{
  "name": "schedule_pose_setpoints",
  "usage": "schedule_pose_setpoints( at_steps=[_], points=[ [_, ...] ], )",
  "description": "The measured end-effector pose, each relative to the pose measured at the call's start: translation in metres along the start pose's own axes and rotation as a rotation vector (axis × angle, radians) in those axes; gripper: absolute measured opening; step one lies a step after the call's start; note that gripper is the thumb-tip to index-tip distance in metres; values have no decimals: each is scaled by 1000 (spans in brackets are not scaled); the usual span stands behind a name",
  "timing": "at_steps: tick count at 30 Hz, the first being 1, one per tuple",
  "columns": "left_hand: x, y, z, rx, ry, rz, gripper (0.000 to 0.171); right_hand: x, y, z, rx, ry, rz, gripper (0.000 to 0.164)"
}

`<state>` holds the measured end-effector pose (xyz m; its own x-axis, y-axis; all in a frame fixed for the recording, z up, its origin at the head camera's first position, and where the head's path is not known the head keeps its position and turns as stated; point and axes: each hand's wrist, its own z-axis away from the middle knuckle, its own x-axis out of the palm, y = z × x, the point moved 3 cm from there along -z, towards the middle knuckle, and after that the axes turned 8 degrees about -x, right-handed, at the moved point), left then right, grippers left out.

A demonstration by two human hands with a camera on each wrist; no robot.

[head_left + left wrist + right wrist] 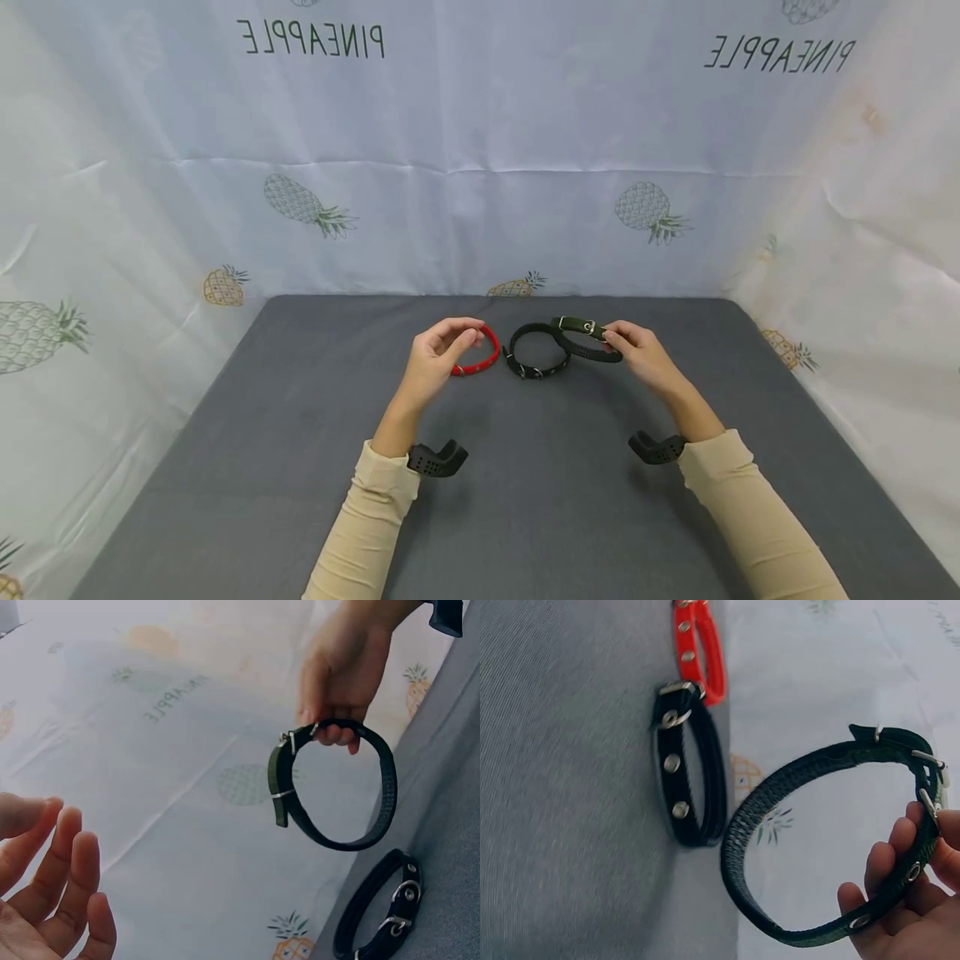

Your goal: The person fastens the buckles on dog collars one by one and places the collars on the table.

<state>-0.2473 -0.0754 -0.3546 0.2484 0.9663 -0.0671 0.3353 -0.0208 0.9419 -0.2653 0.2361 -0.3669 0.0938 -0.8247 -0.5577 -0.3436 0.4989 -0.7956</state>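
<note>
My right hand (641, 350) pinches a dark green buckled collar (577, 324) by its buckle side, holding it up off the table. In the right wrist view the fingers and thumb of that hand (907, 900) curl round the band of the green collar (780, 780). A black collar (531, 372) with metal studs and a buckle lies on the table between the hands. Beside it is a red collar (491, 357), partly hidden behind my left hand (437, 354). That left hand (52, 892) has nothing between its loosely bent fingers in the left wrist view.
A dark grey cloth covers the table (525, 500). White curtains (487, 108) with pineapple prints hang behind it and along both sides. Each wrist wears a black strap-on device, such as the left device (437, 459).
</note>
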Motion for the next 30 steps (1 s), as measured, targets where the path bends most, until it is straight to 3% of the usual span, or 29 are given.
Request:
schedule_pose_setpoints(
  at_steps=[11, 17, 30],
  points=[
    [0, 1, -1, 1, 2, 13, 24, -11, 19, -3, 27, 24, 92, 37],
    [-1, 0, 0, 7, 5, 12, 25, -8, 28, -2, -2, -9, 135, 38],
    [0, -2, 0, -5, 4, 18, 25, -5, 48, 0, -37, 8, 258, 33]
  ],
)
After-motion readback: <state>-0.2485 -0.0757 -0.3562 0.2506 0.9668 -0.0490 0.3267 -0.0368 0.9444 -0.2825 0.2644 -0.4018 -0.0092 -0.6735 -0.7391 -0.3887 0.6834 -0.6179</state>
